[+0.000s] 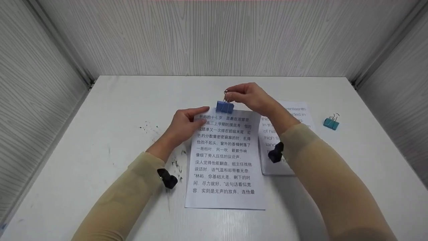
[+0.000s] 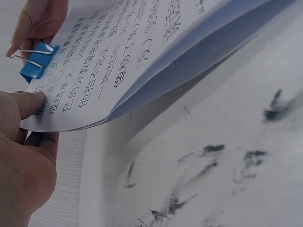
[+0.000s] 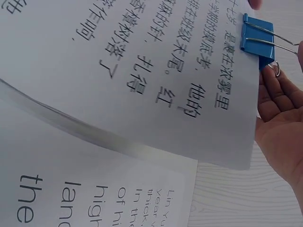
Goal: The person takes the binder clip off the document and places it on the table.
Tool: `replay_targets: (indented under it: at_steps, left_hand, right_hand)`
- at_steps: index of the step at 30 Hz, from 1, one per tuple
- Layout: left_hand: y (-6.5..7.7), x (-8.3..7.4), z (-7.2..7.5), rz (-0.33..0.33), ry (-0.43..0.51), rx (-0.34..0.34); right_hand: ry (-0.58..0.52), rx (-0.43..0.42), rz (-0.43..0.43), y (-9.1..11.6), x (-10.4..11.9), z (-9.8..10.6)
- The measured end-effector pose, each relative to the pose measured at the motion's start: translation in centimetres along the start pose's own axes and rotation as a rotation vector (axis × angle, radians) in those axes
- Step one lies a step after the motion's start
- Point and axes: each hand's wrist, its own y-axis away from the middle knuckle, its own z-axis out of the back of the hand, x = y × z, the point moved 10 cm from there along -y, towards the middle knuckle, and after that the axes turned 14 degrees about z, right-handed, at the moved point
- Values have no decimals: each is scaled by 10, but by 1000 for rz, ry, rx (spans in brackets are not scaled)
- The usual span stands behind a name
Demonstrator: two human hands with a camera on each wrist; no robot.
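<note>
A stack of printed sheets [image 1: 224, 160] with Chinese text lies in the middle, its top end lifted off the table. My left hand [image 1: 184, 125] pinches the upper left corner, thumb on the printed face and fingers underneath, as the left wrist view shows. At the top edge sits a blue binder clip [image 1: 224, 107], its jaws over the paper. My right hand [image 1: 249, 97] pinches the clip's wire handles from above; in the right wrist view the wire handles [image 3: 272, 40] reach toward the thumb, and curled fingers [image 3: 279, 92] show behind the clip.
To the right, partly under my right forearm, lies a second stack of sheets [image 1: 277, 169] with English text. A teal binder clip [image 1: 331, 123] rests farther right on the white table [image 1: 133, 97]. Dark smudges [image 2: 173, 205] mark the tabletop left of the Chinese pages. Wood-grain panels [image 1: 217, 36] enclose the table.
</note>
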Motion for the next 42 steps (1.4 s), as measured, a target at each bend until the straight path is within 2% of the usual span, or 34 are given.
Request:
replay_targets:
  at_steps: [5, 10, 18, 29, 37, 42]
  left_hand:
    - [2, 6, -1, 27, 3, -6]
    - [2, 10, -1, 51, 19, -18]
    - [2, 15, -3, 82, 32, -16]
    - [-2, 24, 0, 99, 19, -22]
    - [-6, 29, 1, 117, 40, -31]
    - [-6, 28, 0, 124, 39, -35]
  right_hand:
    - [-13, -92, 24, 8, 3, 22]
    - [12, -142, 42, 30, 3, 57]
    - [120, -187, -5, 93, -10, 116]
    - [231, -218, -105, 174, -32, 167]
    - [208, -263, -97, 227, -53, 199]
    - [196, -275, -192, 258, -78, 215]
